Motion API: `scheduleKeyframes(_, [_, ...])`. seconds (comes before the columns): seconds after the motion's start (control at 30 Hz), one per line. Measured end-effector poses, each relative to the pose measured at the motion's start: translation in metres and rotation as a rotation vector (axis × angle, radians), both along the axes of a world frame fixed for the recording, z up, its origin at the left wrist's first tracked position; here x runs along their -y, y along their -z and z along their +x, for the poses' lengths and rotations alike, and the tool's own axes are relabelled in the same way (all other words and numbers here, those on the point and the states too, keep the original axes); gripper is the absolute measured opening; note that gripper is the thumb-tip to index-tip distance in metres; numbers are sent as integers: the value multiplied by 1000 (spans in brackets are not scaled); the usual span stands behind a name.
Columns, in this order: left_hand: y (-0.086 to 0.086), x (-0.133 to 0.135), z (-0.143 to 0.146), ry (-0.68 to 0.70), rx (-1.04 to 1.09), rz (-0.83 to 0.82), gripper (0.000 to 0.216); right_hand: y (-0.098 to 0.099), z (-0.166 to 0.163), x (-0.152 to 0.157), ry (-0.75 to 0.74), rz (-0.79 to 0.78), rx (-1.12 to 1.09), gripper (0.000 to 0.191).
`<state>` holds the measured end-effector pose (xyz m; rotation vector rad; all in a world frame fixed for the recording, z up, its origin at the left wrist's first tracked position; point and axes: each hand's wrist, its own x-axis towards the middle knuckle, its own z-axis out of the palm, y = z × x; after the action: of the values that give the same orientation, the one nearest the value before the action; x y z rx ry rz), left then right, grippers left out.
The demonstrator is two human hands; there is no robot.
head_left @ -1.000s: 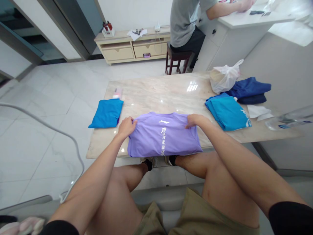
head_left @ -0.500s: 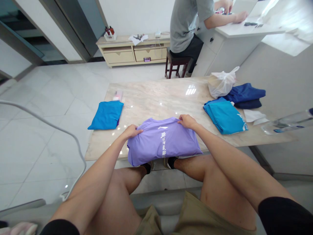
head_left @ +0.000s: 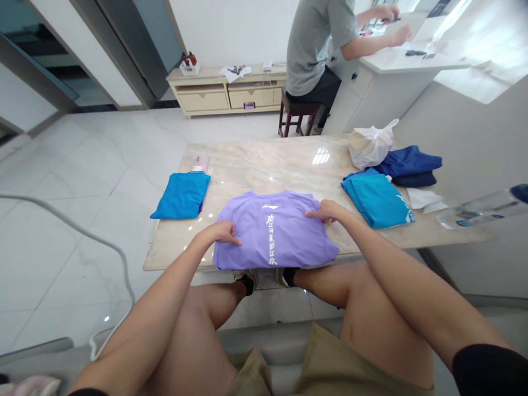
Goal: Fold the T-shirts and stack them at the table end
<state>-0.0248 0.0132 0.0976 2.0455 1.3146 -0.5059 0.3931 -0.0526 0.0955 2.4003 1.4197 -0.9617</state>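
Note:
A purple T-shirt (head_left: 251,231) with white lettering down its middle lies folded on the marble-topped table (head_left: 264,165), its lower edge at the table's near edge. On its left part rests my left hand (head_left: 225,232), one finger stretched out over the cloth and the others loosely curled. My right hand (head_left: 328,210) is at the shirt's right shoulder, a finger extended onto the fabric. Neither hand pinches the cloth now. Left of the shirt is a folded blue garment (head_left: 183,195); to the right, a folded turquoise garment (head_left: 377,198).
Behind the turquoise garment are a white plastic bag (head_left: 371,144) and dark blue clothing (head_left: 414,162). A clear bottle (head_left: 478,209) and white paper (head_left: 424,199) are at the right. Beyond the table, a person (head_left: 315,49) sits on a stool (head_left: 299,110) at a white counter.
The purple T-shirt has been laid down flatter on the table and its collar has moved slightly away from me. Both hands have let go of its upper edge, the left moving lower.

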Motion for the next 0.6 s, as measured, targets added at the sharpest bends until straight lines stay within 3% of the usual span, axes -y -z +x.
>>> scheduleKeyframes(0.07, [3,-1,2,11,3,47,35,6,-5,0,-28,64,4,45])
scheduleKeyframes(0.17, [3,-8,9,-30,9,212,27,12,-14,-4,9,294,66,23])
scheduleKeyframes(0.33, [-10,-6,38,-23,22,411,44,7,-12,-14,159,506,125,34])
scheduleKeyframes(0.47, [-24,26,88,96,149,430,42,0,2,-12,234,557,138,40])
scheduleKeyframes(0.6, [-28,72,156,218,258,313,32,-4,12,-2,170,432,165,48])
